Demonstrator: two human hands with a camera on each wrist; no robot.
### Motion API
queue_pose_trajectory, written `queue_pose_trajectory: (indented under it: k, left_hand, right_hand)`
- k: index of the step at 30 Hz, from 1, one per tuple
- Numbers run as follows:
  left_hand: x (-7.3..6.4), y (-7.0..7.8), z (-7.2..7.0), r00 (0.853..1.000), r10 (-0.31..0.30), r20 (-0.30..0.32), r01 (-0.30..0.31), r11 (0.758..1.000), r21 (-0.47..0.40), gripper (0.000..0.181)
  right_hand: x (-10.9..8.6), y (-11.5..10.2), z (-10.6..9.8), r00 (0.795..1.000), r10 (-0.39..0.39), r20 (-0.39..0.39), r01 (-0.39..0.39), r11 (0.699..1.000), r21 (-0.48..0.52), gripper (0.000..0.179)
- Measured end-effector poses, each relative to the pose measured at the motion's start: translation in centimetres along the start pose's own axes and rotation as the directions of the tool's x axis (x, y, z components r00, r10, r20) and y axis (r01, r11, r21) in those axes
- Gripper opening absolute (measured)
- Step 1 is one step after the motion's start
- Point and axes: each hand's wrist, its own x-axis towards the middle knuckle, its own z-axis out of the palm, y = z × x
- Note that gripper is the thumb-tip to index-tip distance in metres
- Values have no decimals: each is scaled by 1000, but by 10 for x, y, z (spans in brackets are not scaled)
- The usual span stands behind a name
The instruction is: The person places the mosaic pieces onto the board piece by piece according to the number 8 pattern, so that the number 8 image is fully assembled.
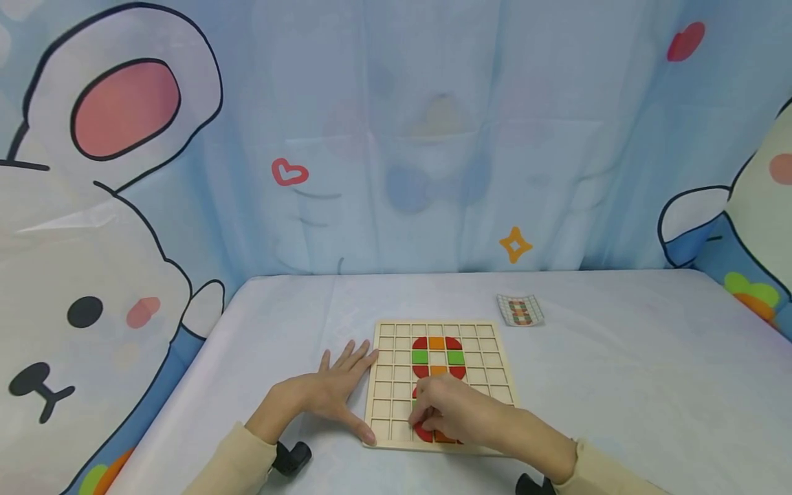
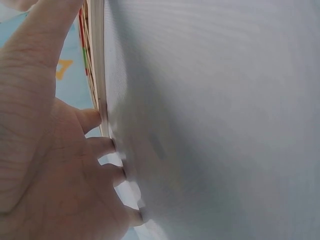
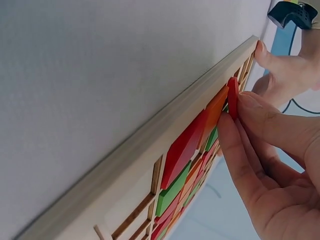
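A wooden grid board [image 1: 385, 392] lies on the table with red, orange and green tiles in its middle columns. My right hand [image 1: 454, 409] is over the lower part of the board. In the right wrist view, its thumb and fingers pinch a red tile [image 3: 233, 97], which stands tilted beside an orange tile [image 3: 215, 115]. My left hand [image 1: 334, 392] rests with fingers spread against the board's left edge, thumb near the front corner. Above the right hand, green tiles [image 1: 420, 357] flank a bare cell. The right hand hides part of the lower tiles.
A small printed pattern card [image 1: 520, 311] lies beyond the board's back right corner. White cloth [image 1: 619, 371] covers the table. A blue curtain [image 1: 396, 137] with cartoon prints hangs behind it. Dark wrist devices [image 1: 292, 458] sit at both wrists.
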Motion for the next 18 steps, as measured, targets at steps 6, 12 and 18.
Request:
queue_pose_trajectory:
  k: [6, 12, 18]
  left_hand:
    - [0, 1, 0, 1000, -1, -2, 1, 1000, 1, 132]
    - [-1, 2, -1, 1000, -3, -4, 3, 1000, 2, 132]
    - [0, 1, 0, 1000, -3, -10, 3, 1000, 0, 132]
  right_hand:
    - [0, 0, 1, 999, -32, -21, 31, 999, -34, 19]
    - [2, -1, 1, 998, -62, -17, 61, 996, -64, 21]
    - [-1, 2, 2, 997, -70, -41, 69, 997, -15, 24]
